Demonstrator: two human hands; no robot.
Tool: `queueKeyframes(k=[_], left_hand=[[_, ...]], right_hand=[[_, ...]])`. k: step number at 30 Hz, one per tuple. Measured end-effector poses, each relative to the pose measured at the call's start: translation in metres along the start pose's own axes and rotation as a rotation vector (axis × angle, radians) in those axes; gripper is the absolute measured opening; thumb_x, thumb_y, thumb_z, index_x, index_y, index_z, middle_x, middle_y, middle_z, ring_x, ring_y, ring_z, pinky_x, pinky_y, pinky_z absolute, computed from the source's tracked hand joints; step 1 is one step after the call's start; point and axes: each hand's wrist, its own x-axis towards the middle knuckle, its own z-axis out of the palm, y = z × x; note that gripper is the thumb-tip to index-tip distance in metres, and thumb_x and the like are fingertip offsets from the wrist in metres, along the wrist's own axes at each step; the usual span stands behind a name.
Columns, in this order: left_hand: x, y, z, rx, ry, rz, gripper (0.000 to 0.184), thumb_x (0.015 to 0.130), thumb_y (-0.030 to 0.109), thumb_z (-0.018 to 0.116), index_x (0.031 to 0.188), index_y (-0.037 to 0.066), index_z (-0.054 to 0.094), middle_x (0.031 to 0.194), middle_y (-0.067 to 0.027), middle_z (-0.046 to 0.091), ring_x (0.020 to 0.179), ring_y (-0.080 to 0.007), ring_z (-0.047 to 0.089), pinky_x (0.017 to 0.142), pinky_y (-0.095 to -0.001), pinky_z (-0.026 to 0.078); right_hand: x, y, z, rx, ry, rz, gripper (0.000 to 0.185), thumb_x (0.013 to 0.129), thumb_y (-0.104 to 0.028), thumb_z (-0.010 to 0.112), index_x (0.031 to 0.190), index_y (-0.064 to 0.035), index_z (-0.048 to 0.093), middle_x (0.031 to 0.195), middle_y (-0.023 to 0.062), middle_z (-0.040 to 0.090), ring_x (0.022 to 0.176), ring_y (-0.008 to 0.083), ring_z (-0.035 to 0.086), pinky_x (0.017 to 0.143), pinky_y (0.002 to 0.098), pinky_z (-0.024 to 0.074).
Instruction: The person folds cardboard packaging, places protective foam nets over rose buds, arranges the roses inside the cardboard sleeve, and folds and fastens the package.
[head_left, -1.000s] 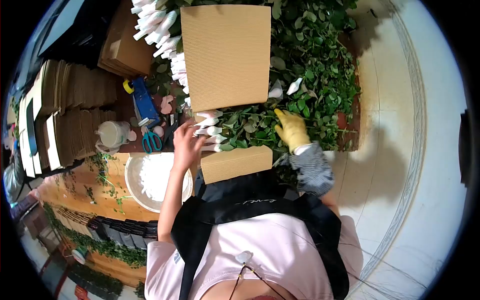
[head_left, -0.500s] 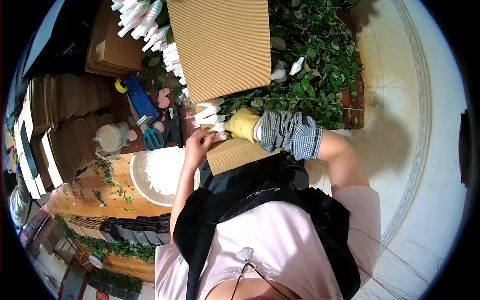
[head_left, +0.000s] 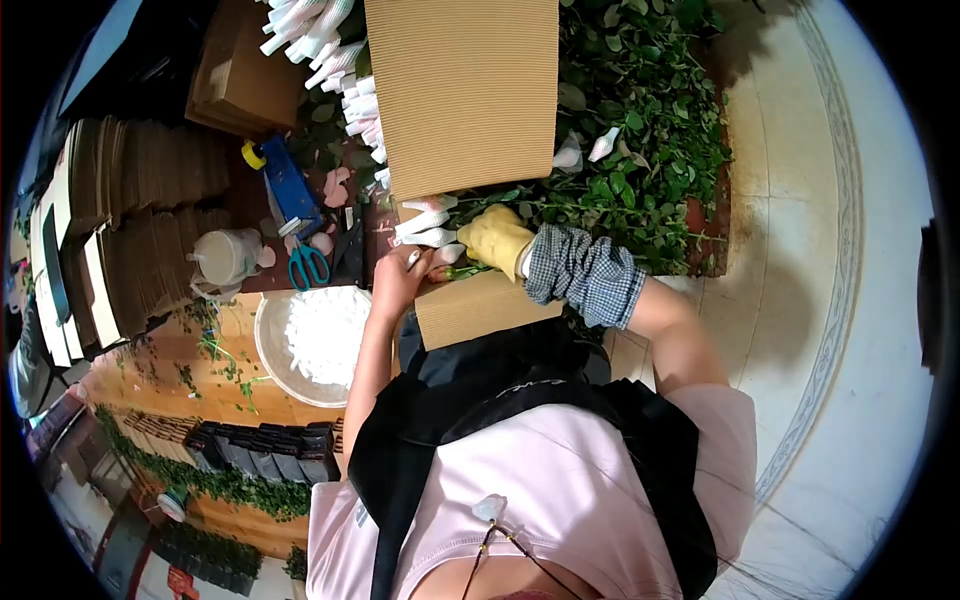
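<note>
My left hand (head_left: 398, 280) is bare, its fingers curled at the heads of the roses; what lies under the fingertips is partly hidden. Beside them shows a reddish rose bud (head_left: 441, 273) without a sleeve. Just above lie rose buds in white foam net sleeves (head_left: 428, 237), side by side on cardboard. My right hand (head_left: 497, 240), in a yellow glove, is closed at the rose stems just behind the buds; the grip itself is hidden. Below both hands is a piece of corrugated cardboard (head_left: 488, 310). A larger corrugated sheet (head_left: 465, 100) covers part of the bunch above.
Leafy rose stems (head_left: 650, 200) fill the table's right side. Sleeved buds (head_left: 310, 25) are piled upper left. Teal scissors (head_left: 308, 266), a blue tool (head_left: 290, 185) and a plastic tub (head_left: 224, 257) lie left. A basket (head_left: 268, 350) holds white foam sleeves. Cardboard stacks (head_left: 150, 180) stand far left.
A bare reddish bud now shows where a white-sleeved bud lay by my left fingers. My left hand has shifted slightly; my gloved right hand stays near the stems. The view has shifted a little.
</note>
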Motion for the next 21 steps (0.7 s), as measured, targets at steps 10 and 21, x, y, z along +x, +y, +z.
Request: queueKeyframes(k=[10, 21], left_hand=[[-0.022, -0.035, -0.050, -0.870, 0.426, 0.031, 0.019, 0.105, 0.017, 0.049, 0.091, 0.004, 0.055, 0.094, -0.0045, 0.062, 0.095, -0.0166, 0.061, 0.087, -0.0308, 0.046], [0.015, 0.001, 0.008, -0.033, 0.226, -0.063, 0.037, 0.094, 0.030, 0.067, 0.082, -0.005, 0.059, 0.071, -0.0268, 0.059, 0.070, -0.0470, 0.057, 0.059, -0.0448, 0.045]], right_hand=[[-0.031, 0.034, -0.021, 0.648, 0.197, -0.207, 0.038, 0.091, -0.032, 0.063, 0.124, -0.0136, 0.065, 0.104, 0.0133, 0.072, 0.094, 0.0326, 0.068, 0.086, 0.0419, 0.0538], [0.008, 0.003, -0.001, -0.211, 0.043, -0.012, 0.035, 0.089, -0.027, 0.065, 0.121, -0.0139, 0.063, 0.097, 0.0024, 0.075, 0.087, 0.0220, 0.072, 0.069, 0.0358, 0.0524]])
